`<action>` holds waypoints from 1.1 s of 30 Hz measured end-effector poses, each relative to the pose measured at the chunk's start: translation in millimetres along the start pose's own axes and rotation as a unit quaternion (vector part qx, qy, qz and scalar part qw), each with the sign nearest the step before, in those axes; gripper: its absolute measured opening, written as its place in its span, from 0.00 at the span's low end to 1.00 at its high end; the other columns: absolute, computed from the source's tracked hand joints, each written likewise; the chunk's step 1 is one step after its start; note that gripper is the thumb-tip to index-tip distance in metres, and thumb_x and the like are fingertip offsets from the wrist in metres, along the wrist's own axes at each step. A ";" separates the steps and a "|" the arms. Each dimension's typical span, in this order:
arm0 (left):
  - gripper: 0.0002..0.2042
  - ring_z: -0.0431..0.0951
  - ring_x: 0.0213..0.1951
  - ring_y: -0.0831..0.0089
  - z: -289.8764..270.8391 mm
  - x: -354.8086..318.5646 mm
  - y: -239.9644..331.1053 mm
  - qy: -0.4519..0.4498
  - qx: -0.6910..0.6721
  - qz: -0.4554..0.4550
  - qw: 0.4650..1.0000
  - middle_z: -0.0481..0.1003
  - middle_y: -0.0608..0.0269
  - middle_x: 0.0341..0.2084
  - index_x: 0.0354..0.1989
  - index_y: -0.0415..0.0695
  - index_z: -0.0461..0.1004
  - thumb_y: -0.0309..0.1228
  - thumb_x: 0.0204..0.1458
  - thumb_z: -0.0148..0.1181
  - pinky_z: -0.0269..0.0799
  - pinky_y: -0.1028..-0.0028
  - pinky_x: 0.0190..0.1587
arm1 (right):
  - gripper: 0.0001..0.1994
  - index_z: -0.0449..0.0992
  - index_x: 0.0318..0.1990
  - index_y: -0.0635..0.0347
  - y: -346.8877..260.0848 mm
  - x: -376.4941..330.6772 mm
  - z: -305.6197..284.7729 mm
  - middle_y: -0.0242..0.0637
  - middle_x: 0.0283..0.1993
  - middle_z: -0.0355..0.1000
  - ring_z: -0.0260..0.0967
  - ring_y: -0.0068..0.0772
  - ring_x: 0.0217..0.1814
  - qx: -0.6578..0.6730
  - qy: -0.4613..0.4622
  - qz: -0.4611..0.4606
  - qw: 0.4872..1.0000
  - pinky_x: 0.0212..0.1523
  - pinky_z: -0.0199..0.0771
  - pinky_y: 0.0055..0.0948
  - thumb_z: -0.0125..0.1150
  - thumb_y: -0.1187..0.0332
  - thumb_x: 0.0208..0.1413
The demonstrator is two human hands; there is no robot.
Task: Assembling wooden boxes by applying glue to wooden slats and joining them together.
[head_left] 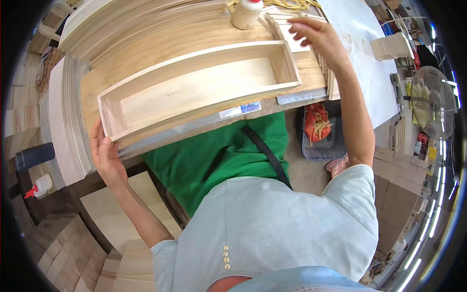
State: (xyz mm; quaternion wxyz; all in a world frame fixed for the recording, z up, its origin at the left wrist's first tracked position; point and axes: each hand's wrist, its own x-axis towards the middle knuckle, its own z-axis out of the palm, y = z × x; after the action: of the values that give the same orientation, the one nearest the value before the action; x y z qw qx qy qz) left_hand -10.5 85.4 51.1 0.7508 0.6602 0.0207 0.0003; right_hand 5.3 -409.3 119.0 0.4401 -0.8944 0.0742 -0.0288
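Long open wooden box (199, 87), centre frame: left hand (106, 158) grips its lower-left end, right hand (318, 36) on stacked wooden slats (292, 34), upper right.

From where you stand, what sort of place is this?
Most likely a small woodworking shop. The left hand steadies a long open wooden box on a bench stacked with thin wooden slats, the right hand reaches small wooden pieces, and a glue bottle stands nearby.
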 end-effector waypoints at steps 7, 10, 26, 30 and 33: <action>0.24 0.62 0.62 0.64 -5.7 2.8 -1.7 -0.035 0.010 -0.010 0.999 0.60 0.51 0.62 0.64 0.37 0.57 0.32 0.59 0.46 0.60 0.61 0.61 | 0.15 0.78 0.47 0.61 26.2 -13.1 17.5 0.34 0.38 0.75 0.72 0.24 0.38 0.125 -0.073 0.090 0.985 0.36 0.75 0.23 0.59 0.61 0.58; 0.24 0.61 0.63 0.66 1.4 -2.3 -2.8 -0.022 0.017 0.014 1.000 0.60 0.54 0.62 0.65 0.37 0.56 0.32 0.61 0.44 0.59 0.61 0.61 | 0.17 0.75 0.49 0.63 27.5 -10.3 19.0 0.36 0.41 0.74 0.71 0.24 0.43 0.125 -0.089 0.098 0.983 0.40 0.74 0.26 0.58 0.60 0.58; 0.24 0.65 0.59 0.67 6.8 -7.8 -30.3 0.029 -0.101 0.030 0.994 0.64 0.53 0.60 0.65 0.37 0.55 0.36 0.64 0.43 0.60 0.66 0.60 | 0.17 0.74 0.51 0.58 51.3 -13.0 11.4 0.30 0.46 0.72 0.68 0.21 0.47 0.195 -0.095 0.102 0.971 0.44 0.71 0.25 0.52 0.56 0.63; 0.23 0.66 0.59 0.64 7.7 -41.8 -20.5 0.125 -0.029 0.092 0.988 0.65 0.48 0.58 0.64 0.35 0.56 0.34 0.63 0.46 0.61 0.66 0.60 | 0.23 0.70 0.57 0.62 40.4 -24.6 32.8 0.37 0.52 0.72 0.69 0.25 0.50 0.129 -0.026 0.108 0.985 0.48 0.71 0.25 0.48 0.54 0.65; 0.20 0.67 0.59 0.64 14.5 -68.3 -33.1 0.184 0.051 0.080 0.978 0.67 0.49 0.55 0.59 0.34 0.62 0.26 0.59 0.52 0.63 0.69 0.60 | 0.23 0.71 0.57 0.59 39.2 -30.8 25.9 0.37 0.53 0.71 0.68 0.26 0.52 0.060 -0.018 0.031 0.998 0.48 0.71 0.25 0.48 0.52 0.64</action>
State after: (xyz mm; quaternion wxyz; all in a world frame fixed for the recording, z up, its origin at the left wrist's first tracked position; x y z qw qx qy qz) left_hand -79.2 64.9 22.2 0.6971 0.6855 0.1058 0.1814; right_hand -26.3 -407.8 72.6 0.4945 -0.8643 0.0917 -0.0034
